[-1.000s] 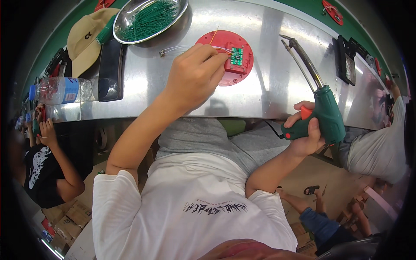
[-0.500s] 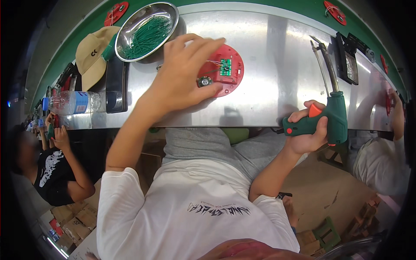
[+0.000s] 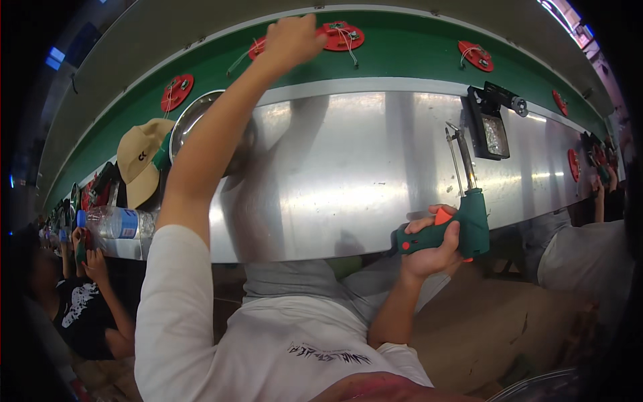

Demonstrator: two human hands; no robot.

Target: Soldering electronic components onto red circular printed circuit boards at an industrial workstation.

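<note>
My left hand (image 3: 293, 43) reaches far forward over the green strip, its fingers and thumb closed at the left edge of a red disc (image 3: 343, 37). That disc carries a small circuit board and trailing white wires; the fingertips are partly hidden. A second red disc (image 3: 257, 49) lies just left of the hand. Over the table's near edge, my right hand (image 3: 432, 248) is wrapped round a green soldering gun (image 3: 475, 224) with an orange trigger. Its metal tip and thin feed tube point up and away, apart from any disc.
The metal table (image 3: 335, 181) holds a steel bowl (image 3: 194, 119), partly behind my left arm, a tan cap (image 3: 142, 161) and a plastic bottle (image 3: 117, 222). A black soldering stand (image 3: 489, 127) sits at the right. More red discs (image 3: 476, 56) lie along the green strip (image 3: 402, 60). Co-workers sit on both sides.
My left hand has moved from the table to the green strip, and the red disc has left the tabletop. The soldering gun stays in my right hand. The view has tilted up.
</note>
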